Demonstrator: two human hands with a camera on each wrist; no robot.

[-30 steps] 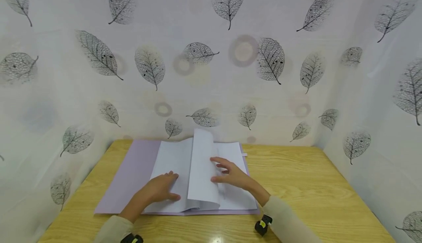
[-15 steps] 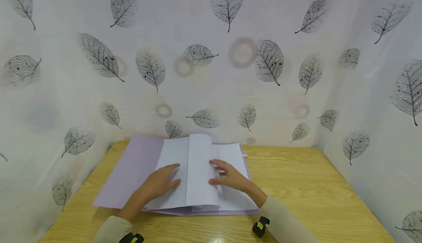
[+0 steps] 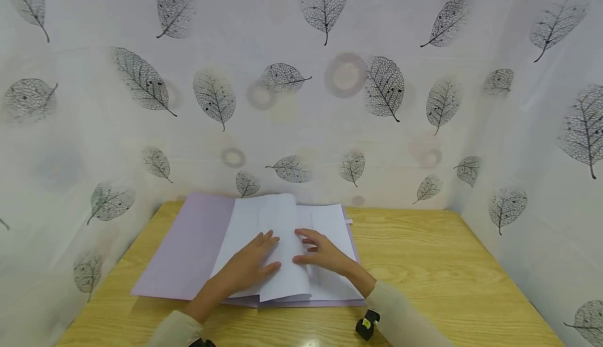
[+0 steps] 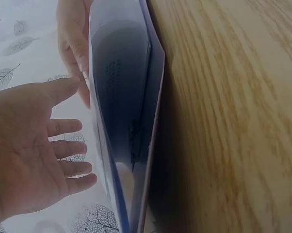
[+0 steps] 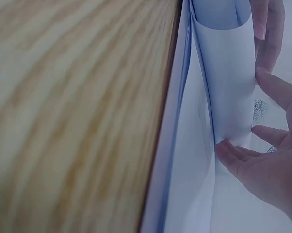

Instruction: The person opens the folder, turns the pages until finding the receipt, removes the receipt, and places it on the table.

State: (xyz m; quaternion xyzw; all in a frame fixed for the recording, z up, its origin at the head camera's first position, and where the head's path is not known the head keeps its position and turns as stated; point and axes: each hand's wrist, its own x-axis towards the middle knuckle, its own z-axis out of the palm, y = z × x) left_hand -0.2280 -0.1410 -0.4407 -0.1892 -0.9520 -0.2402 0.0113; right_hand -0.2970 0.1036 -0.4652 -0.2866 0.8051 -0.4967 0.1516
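A lilac folder [image 3: 181, 247] lies open on the table with white sheets inside. One sheet [image 3: 285, 287] stands curled over the middle, its bend facing right. My right hand [image 3: 327, 254] touches this bend with spread fingertips; in the right wrist view the thumb and fingers [image 5: 233, 158] lie against the curved paper. My left hand [image 3: 245, 269] is spread over the sheet's left side, fingers straight. The left wrist view shows the left palm [image 4: 27, 148] beside the raised pages, with printed lines [image 4: 113, 80] faintly visible inside the curl.
The wooden table [image 3: 414, 263] extends to the right and in front of the folder. A pale curtain [image 3: 292, 122] with leaf prints stands behind and at both sides. A small white tab [image 3: 349, 221] sticks out at the folder's right edge.
My left hand has moved right, onto the curled sheet. The sheet's standing fold has leaned and flattened toward the left pages. The right hand has shifted slightly left; the folder's left cover has lifted a little.
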